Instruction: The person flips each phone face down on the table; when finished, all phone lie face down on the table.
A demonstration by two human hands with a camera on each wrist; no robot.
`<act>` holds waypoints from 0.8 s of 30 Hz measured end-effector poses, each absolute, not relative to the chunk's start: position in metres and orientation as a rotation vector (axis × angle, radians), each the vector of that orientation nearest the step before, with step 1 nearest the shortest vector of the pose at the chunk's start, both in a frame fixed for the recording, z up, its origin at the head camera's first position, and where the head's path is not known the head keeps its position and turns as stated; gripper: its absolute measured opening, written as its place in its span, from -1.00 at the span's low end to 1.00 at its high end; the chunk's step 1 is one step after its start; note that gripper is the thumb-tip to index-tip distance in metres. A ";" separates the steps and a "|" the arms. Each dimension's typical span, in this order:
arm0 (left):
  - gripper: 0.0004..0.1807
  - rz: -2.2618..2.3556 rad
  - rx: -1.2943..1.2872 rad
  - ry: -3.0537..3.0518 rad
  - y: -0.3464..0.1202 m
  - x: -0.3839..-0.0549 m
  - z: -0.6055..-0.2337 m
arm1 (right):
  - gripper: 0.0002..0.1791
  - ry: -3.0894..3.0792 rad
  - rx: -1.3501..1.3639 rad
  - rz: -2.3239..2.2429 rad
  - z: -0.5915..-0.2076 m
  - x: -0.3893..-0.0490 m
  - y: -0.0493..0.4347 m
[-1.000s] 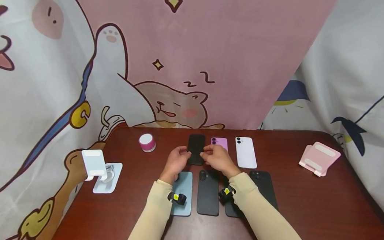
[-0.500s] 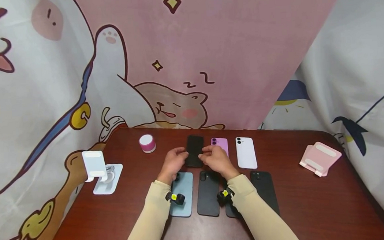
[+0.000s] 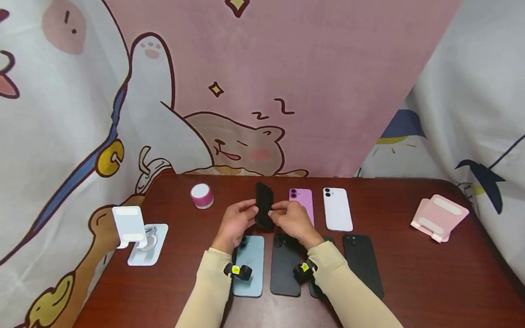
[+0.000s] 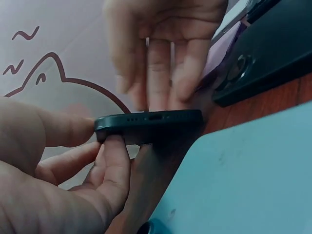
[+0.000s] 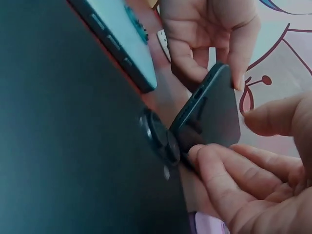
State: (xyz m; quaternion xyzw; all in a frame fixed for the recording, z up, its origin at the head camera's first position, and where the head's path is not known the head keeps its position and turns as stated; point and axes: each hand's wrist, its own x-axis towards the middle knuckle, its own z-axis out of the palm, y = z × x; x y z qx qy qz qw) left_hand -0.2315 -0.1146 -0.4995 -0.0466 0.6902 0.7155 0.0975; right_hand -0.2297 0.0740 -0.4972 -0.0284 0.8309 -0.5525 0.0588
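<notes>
A black phone is tilted up on its side between the two hands at the middle of the table. The left hand pinches its left edge, thumb on one face and fingers on the other, as the left wrist view shows. The right hand is at the opposite edge. In the right wrist view its fingertips touch the phone's dark face, while the thumb stands apart from it. Under the wrists lie a light blue phone and a dark grey phone. A purple phone lies just beyond the right hand.
A white phone and another black phone lie to the right. One more dark phone is partly hidden beneath the right arm. A pink jar, a white stand and a pink stand stand farther out. A printed curtain hangs behind.
The black phone has gone from lying with its broad face up to tilted on its side, shifted slightly left. The left hand has taken hold of its edge.
</notes>
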 end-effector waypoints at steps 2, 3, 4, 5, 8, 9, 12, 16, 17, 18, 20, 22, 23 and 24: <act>-0.57 2.125 -0.111 2.025 -0.112 -0.231 -0.500 | -0.60 2.477 -0.083 -1.751 -0.495 -0.230 0.073; -0.57 2.125 -0.103 2.020 -0.111 -0.232 -0.500 | -0.60 2.457 -0.082 -1.788 -0.493 -0.230 0.072; -0.58 2.122 -0.096 2.023 -0.110 -0.231 -0.500 | -0.60 2.439 -0.078 -1.817 -0.492 -0.230 0.071; -0.58 2.124 -0.083 2.022 -0.109 -0.232 -0.501 | -0.60 2.431 -0.076 -1.833 -0.491 -0.230 0.071; -0.58 2.127 -0.060 2.033 -0.106 -0.233 -0.503 | -0.60 2.425 -0.062 -1.847 -0.488 -0.230 0.070; -0.59 2.127 -0.056 2.041 -0.106 -0.233 -0.503 | -0.61 2.426 -0.058 -1.843 -0.487 -0.230 0.069; -0.60 2.126 -0.046 2.056 -0.103 -0.232 -0.501 | -0.62 2.425 -0.045 -1.835 -0.487 -0.230 0.069; -0.60 2.132 -0.033 2.025 -0.099 -0.231 -0.498 | -0.62 2.396 -0.012 -1.875 -0.489 -0.230 0.069; -0.60 2.133 -0.027 2.013 -0.098 -0.231 -0.497 | -0.61 2.377 -0.002 -1.896 -0.490 -0.230 0.069; -0.61 2.131 -0.022 2.004 -0.097 -0.231 -0.497 | -0.59 2.356 0.010 -1.921 -0.490 -0.231 0.069; -0.62 2.135 -0.015 1.973 -0.095 -0.231 -0.496 | -0.55 2.321 0.034 -1.958 -0.491 -0.232 0.070; -0.62 2.120 0.000 1.979 -0.093 -0.230 -0.495 | -0.50 2.301 0.046 -1.976 -0.491 -0.233 0.071; -0.61 2.108 0.013 1.988 -0.092 -0.230 -0.495 | -0.47 2.303 0.051 -1.977 -0.491 -0.233 0.071; -0.61 2.097 0.023 1.992 -0.092 -0.230 -0.495 | -0.45 2.310 0.057 -1.974 -0.491 -0.233 0.071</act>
